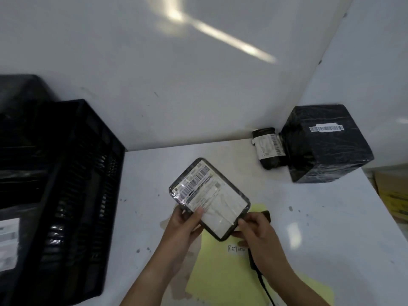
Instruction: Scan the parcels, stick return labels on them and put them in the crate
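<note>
I hold a flat dark parcel (212, 195) with a white barcode label above the white table (309, 217). My left hand (187, 224) grips its lower left edge, thumb on the label. My right hand (256, 230) pinches its lower right corner. Under my right hand lies a black barcode scanner (266, 214) with a cable running toward me. Beneath the parcel a yellow sheet (223, 272) reads "RETURN". The black slatted crate (72, 184) stands at the left.
A small dark parcel (268, 149) and a large black wrapped box (324, 142), both with barcodes, sit in the far right corner against the white walls. A labelled parcel (8, 241) lies inside the crate. Cardboard shows beyond the table's right edge.
</note>
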